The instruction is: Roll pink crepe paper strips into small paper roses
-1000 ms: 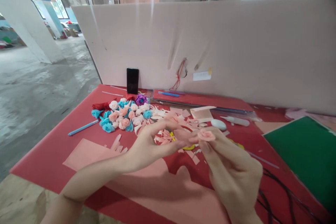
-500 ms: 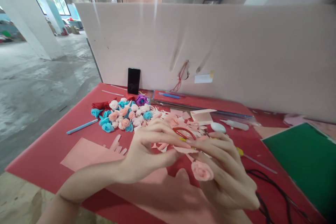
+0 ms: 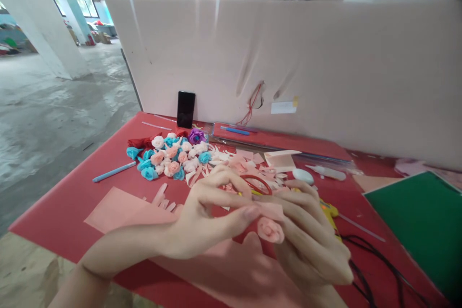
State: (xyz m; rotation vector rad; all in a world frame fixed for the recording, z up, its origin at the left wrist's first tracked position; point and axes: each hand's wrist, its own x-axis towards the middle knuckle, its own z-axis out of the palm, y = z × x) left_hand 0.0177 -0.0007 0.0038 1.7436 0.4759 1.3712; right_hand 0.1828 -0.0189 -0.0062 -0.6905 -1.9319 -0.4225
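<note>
My right hand holds a small pink paper rose between thumb and fingers, low over the red table. My left hand pinches a pale pink paper strip that runs onto the top of the rose. Both hands meet just above the rose. Red-handled scissors lie on paper scraps right behind my fingers.
A heap of pink, white, blue and purple paper roses lies at the back left, with a blue pen beside it. A black phone leans on the partition. Pink sheet, yellow glue gun, black cable, green sheet.
The rose came down from fingertip height to low in my right hand. My left hand then brought a pink strip onto it and closed in.
</note>
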